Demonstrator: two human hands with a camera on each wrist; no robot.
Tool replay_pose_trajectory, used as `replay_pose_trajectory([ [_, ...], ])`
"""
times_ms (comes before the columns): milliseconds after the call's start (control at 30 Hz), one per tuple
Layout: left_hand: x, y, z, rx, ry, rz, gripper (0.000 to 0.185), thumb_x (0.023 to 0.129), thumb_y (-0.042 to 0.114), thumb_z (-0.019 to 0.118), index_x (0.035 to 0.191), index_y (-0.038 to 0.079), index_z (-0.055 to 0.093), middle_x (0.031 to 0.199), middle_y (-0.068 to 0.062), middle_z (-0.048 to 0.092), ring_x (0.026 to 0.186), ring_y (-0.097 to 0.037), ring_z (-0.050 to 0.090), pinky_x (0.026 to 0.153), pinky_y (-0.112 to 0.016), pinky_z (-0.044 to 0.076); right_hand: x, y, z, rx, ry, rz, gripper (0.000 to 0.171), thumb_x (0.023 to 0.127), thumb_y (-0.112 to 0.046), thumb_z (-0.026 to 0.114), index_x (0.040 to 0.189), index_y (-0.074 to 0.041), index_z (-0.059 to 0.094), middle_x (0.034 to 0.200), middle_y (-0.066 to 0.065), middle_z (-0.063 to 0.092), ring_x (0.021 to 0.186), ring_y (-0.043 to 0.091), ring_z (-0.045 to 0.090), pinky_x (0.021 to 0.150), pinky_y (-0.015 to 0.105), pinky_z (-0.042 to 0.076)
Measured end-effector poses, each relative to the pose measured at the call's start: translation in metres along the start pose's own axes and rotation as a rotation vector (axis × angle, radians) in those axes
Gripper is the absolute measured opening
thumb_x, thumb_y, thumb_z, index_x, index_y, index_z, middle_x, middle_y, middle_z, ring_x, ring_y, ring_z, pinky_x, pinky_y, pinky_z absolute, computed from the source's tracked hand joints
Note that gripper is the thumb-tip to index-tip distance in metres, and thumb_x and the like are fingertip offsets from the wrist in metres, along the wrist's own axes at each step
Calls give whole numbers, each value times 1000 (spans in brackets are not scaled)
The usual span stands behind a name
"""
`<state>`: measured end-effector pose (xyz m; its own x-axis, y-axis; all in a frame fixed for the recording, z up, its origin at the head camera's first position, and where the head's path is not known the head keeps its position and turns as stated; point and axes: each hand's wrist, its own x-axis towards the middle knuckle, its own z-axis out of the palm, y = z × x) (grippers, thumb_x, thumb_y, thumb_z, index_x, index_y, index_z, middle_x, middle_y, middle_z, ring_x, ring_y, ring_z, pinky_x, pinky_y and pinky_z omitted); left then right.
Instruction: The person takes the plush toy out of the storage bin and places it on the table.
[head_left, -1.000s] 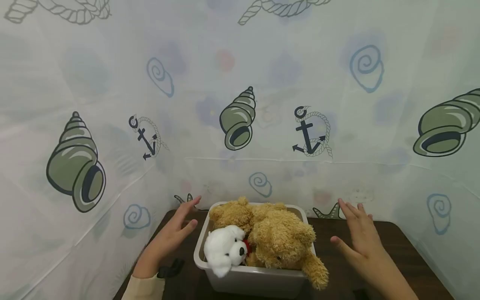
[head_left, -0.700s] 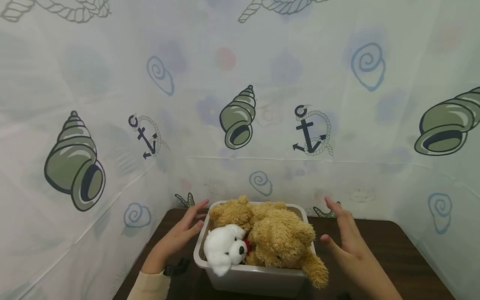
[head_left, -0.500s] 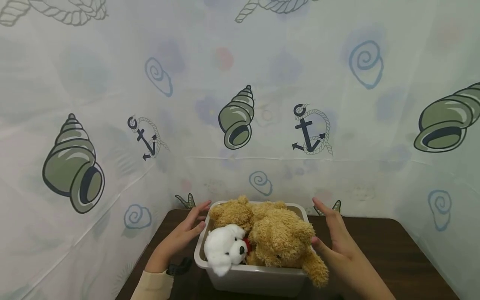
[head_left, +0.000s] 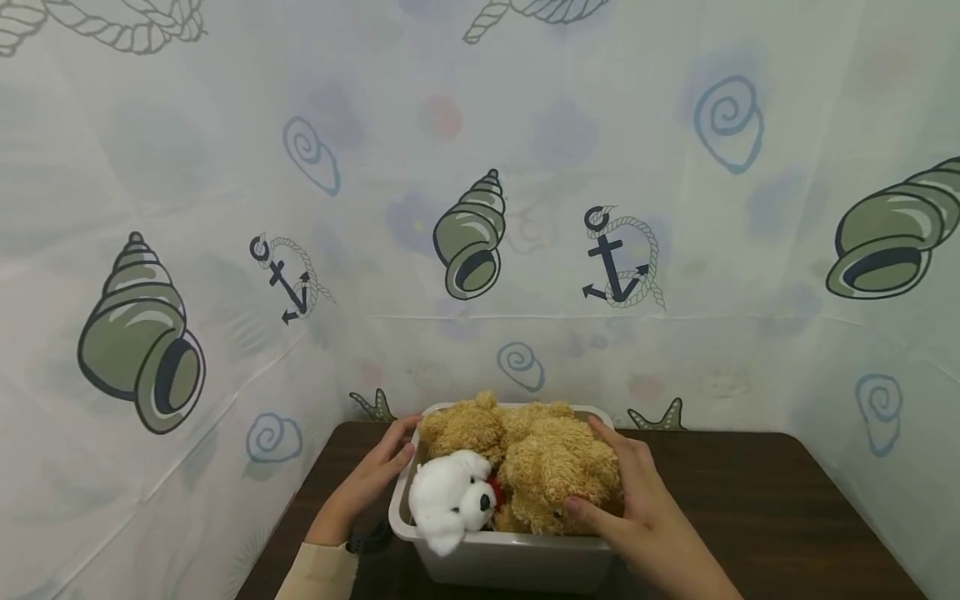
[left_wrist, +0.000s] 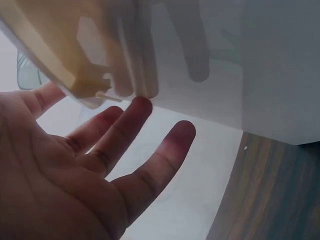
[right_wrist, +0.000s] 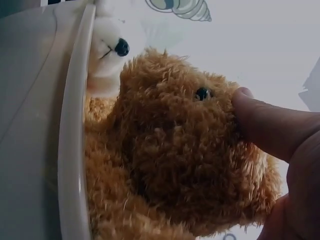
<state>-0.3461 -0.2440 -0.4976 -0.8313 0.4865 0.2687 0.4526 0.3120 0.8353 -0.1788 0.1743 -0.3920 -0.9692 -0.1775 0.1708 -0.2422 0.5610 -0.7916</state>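
A light grey plastic bin [head_left: 517, 562] holds plush toys, their heads rising above its rim. My right hand [head_left: 648, 508] grips a curly golden teddy bear [head_left: 551, 467] at the bin's right side. In the right wrist view the thumb [right_wrist: 265, 117] presses the head of the teddy bear [right_wrist: 170, 145] near its eye, with the other fingers mostly hidden behind. My left hand [head_left: 367, 487] is at the bin's left rim, and the left wrist view has its fingers [left_wrist: 175, 147] spread loosely along the bin's wall. Beside the bear lies a white plush dog [head_left: 450, 496].
More golden plush [head_left: 468, 429] fills the bin's back left. Under the bin is a dark wooden table [head_left: 742, 492]. Close behind and to both sides hangs a pale curtain [head_left: 540, 250] printed with shells and anchors.
Both hands have come inward to the bin. The right hand has crossed leftward and taken hold of the teddy bear; the left hand has reached the rim. The bin has stayed in place.
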Motion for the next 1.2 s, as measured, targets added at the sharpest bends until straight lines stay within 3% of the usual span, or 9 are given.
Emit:
replay_pose_trajectory([
  [100, 1, -3, 1, -32, -8, 27, 45, 119, 20, 41, 163, 26, 40, 157, -11, 48, 135, -24, 54, 107, -30, 51, 1, -3, 1, -33, 12, -4, 98, 94, -62, 78, 170, -48, 17, 170, 13, 27, 157, 46, 36, 110, 75, 45],
  [300, 5, -7, 2, -80, -11, -37, 47, 117, 25, 49, 162, 30, 39, 152, -13, 50, 132, -26, 54, 106, -34, 51, 1, -2, 12, -121, 92, -73, 116, 84, -57, 90, 172, -39, 18, 161, 18, 34, 147, 49, 49, 105, 69, 53],
  [433, 6, -8, 2, -72, -18, -56, 52, 114, 27, 56, 163, 31, 37, 153, -13, 49, 133, -27, 55, 106, -38, 51, 0, -2, 16, -176, 139, -104, 112, 82, -53, 93, 170, -44, 23, 158, 20, 35, 145, 52, 52, 97, 65, 57],
  [633, 6, -9, -2, -90, -21, -57, 51, 115, 24, 54, 163, 31, 38, 159, -13, 45, 136, -31, 52, 108, -48, 48, -1, -3, 22, -211, 169, -170, 102, 86, -45, 92, 168, -48, 31, 166, 25, 29, 151, 53, 45, 91, 65, 58],
  [767, 6, -10, -3, -96, 2, -81, 51, 115, 25, 55, 163, 31, 39, 159, -15, 47, 140, -37, 49, 110, -52, 47, -1, -5, 29, -189, 139, -132, 103, 85, -48, 93, 166, -54, 29, 165, 25, 29, 132, 49, 62, 85, 58, 60],
  [867, 7, -13, -1, -89, 28, -113, 50, 114, 28, 56, 162, 30, 40, 156, -16, 49, 140, -37, 50, 110, -51, 47, 0, -7, 33, -183, 115, -58, 113, 82, -43, 97, 165, -60, 23, 166, 26, 27, 92, 31, 73, 69, 42, 57],
  [1000, 8, -16, 3, -100, 51, -149, 50, 114, 30, 56, 161, 27, 40, 156, -20, 48, 139, -35, 51, 110, -48, 48, 1, -8, 38, -188, 113, 8, 124, 81, -15, 98, 163, -64, 19, 169, 31, 24, 55, 10, 50, 51, 29, 42],
  [1100, 6, -18, 6, -102, 56, -163, 49, 114, 31, 55, 161, 27, 40, 156, -21, 47, 140, -36, 51, 108, -47, 50, 1, -7, 41, -211, 135, 15, 129, 78, -3, 95, 163, -65, 21, 168, 36, 27, 51, 8, 42, 49, 28, 37],
  [1200, 6, -16, 6, -97, 50, -165, 50, 114, 33, 54, 162, 29, 39, 156, -19, 46, 141, -36, 49, 108, -48, 50, 2, -4, 45, -249, 171, -1, 127, 77, -2, 96, 163, -62, 24, 167, 38, 30, 53, 8, 43, 51, 28, 37],
])
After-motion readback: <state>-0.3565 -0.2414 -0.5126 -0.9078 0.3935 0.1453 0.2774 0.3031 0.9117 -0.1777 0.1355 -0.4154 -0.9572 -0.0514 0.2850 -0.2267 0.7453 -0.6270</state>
